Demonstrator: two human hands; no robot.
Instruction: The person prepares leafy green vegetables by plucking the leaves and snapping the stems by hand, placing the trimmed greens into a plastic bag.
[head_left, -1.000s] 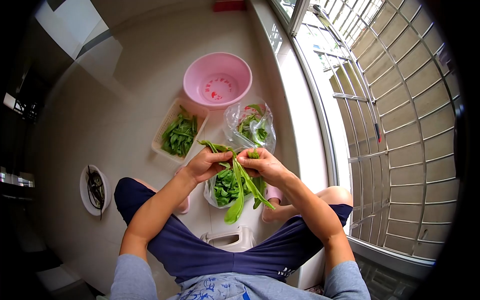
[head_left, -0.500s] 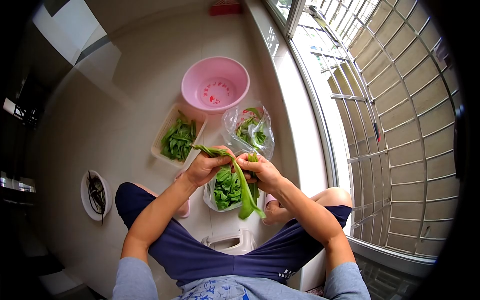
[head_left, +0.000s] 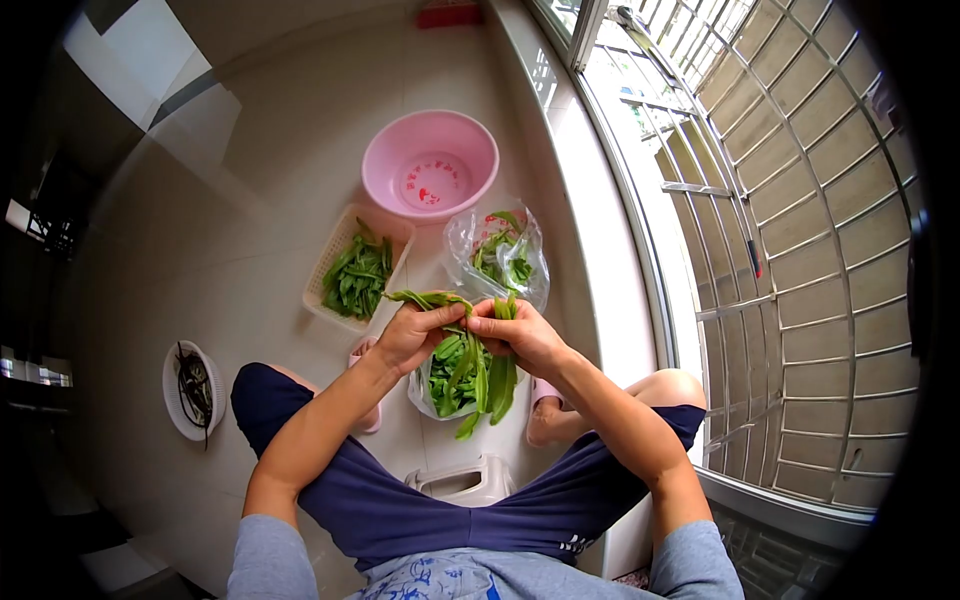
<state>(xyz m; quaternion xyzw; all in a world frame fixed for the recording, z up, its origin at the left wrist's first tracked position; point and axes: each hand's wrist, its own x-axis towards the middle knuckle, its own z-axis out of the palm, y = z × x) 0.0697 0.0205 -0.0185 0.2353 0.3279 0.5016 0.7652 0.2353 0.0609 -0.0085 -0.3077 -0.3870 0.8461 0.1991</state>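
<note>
Both hands meet above a plastic bag of leafy greens (head_left: 452,385) on the floor between my feet. My left hand (head_left: 420,330) is closed on a stem of leafy greens (head_left: 425,298), whose one end sticks out to the left. My right hand (head_left: 522,335) grips more leafy greens (head_left: 503,390), and several long leaves hang down from between the hands. Thumbs and fingertips almost touch at the stems. Just beyond the hands stand a beige basket (head_left: 319,272) with picked greens (head_left: 357,280) in it and a clear plastic bag (head_left: 538,270) holding some leaves.
A pink basin (head_left: 430,165) stands farther out. At the left is a small white basket (head_left: 178,410) with dark, thin strands. A low stool (head_left: 485,482) sits between my legs. Along the right run a ledge (head_left: 600,200) and a window with metal bars (head_left: 785,300).
The hanging leaves have shifted: one long leaf that slanted out to the right now hangs straighter, and more leaves show below the hands. Both hands stay in nearly the same place.
</note>
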